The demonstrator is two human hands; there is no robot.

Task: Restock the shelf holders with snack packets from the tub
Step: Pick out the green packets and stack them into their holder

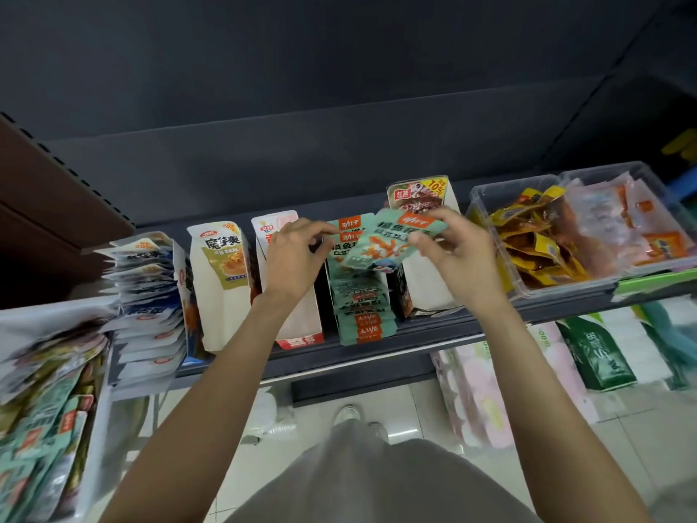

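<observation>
A dark shelf (pixel 377 345) is lined with upright holders, and a row of teal packets (pixel 362 315) is stood in the middle holder. One teal snack packet (pixel 392 243) is held tilted above that row, pinched at its right edge by the curled fingers (pixel 433 239) of the right hand (pixel 464 258). The left hand (pixel 294 258) is kept at the back of the row, its fingers (pixel 320 235) curled onto the rearmost packets.

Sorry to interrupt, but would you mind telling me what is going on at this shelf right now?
A person is restocking snack packets on a dark shelf. The right hand pinches a teal snack packet over the row of matching teal packets, while the left hand works at the back of that row, its fingertips on the packets there. The packet is not yet slotted in. White cardboard holders flank the row, and clear tubs of other packets sit to the right.
</observation>
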